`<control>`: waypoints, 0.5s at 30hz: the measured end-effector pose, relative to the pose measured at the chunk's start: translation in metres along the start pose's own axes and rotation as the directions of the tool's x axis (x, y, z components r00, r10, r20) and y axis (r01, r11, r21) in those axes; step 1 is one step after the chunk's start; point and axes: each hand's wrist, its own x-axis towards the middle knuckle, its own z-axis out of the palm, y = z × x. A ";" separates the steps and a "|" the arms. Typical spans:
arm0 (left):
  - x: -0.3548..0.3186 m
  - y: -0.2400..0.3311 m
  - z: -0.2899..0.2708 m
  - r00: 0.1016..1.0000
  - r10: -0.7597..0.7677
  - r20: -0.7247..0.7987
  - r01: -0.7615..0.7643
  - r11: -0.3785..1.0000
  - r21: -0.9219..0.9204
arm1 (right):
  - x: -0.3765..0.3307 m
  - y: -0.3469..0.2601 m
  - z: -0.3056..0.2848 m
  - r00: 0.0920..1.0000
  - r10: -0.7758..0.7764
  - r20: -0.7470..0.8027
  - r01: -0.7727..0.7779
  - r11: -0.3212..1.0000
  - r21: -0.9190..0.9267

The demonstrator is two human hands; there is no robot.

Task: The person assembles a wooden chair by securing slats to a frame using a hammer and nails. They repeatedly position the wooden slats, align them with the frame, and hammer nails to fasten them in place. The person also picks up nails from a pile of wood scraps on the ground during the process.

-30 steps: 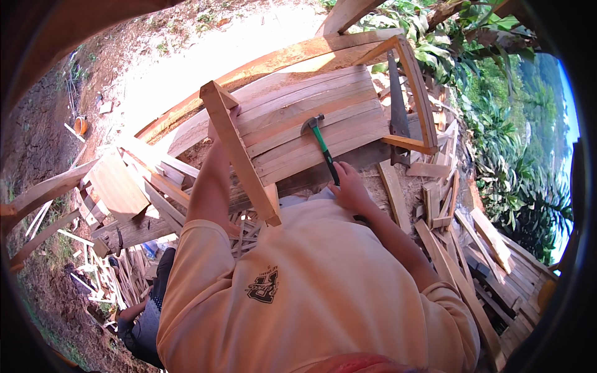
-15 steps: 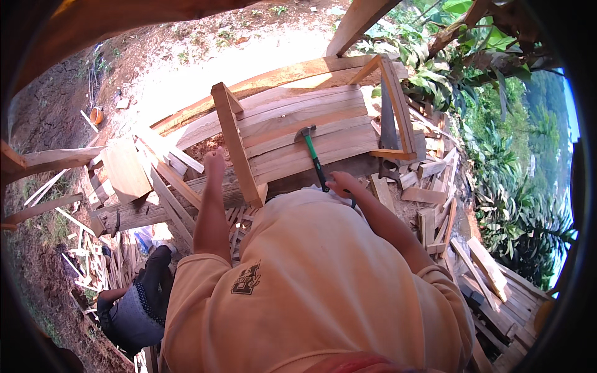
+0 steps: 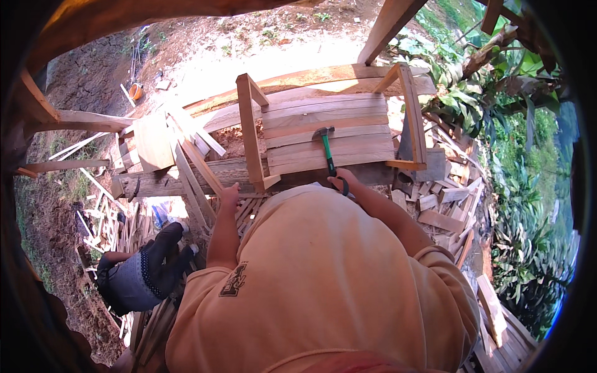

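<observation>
A wooden frame point(image 3: 329, 133) of pale planks with upright slats lies on a rough beam point(image 3: 186, 180) ahead of me. My right hand point(image 3: 343, 182) grips the green handle of a hammer point(image 3: 326, 149), whose steel head rests on the planks. My left hand point(image 3: 229, 194) is raised just left of the foot of the near upright slat point(image 3: 250, 137), fingers together. Whether it touches the slat is unclear. My orange shirt hides both forearms lower down.
Another person in dark clothes point(image 3: 140, 273) crouches at the lower left among loose slats point(image 3: 118, 224). Offcuts and boards point(image 3: 441, 205) litter the right side, with green plants point(image 3: 522, 186) beyond. An orange bowl point(image 3: 135, 91) sits on the bare earth at the upper left.
My left hand has slid down from the slat's middle to its foot. The hammer has come down onto the planks. The view has shifted, so the frame sits more centred.
</observation>
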 end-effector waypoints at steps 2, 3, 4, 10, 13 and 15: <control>-0.008 0.000 0.008 1.000 0.009 0.015 -0.009 0.999 0.045 | 0.007 0.009 0.002 0.997 0.054 -0.050 -0.051 0.997 0.055; -0.013 0.001 0.009 1.000 0.009 0.021 -0.010 0.998 0.067 | 0.008 0.011 0.001 0.997 0.049 -0.067 -0.045 0.998 0.049; -0.016 0.004 0.010 1.000 0.000 0.022 -0.001 0.997 0.071 | 0.009 0.013 -0.001 0.995 0.044 -0.086 -0.040 0.998 0.043; -0.008 0.009 -0.011 0.882 0.341 0.325 -0.464 0.748 0.475 | 0.013 0.011 -0.001 0.995 0.066 -0.073 -0.057 0.992 0.115; 0.004 0.015 -0.002 0.943 0.221 0.249 -0.236 0.971 0.029 | 0.004 0.005 0.003 0.985 0.171 0.006 -0.158 0.894 0.419; 0.007 0.024 0.011 0.934 0.284 0.219 -0.303 0.951 0.061 | -0.003 0.000 -0.001 0.974 0.227 -0.027 -0.190 0.868 0.459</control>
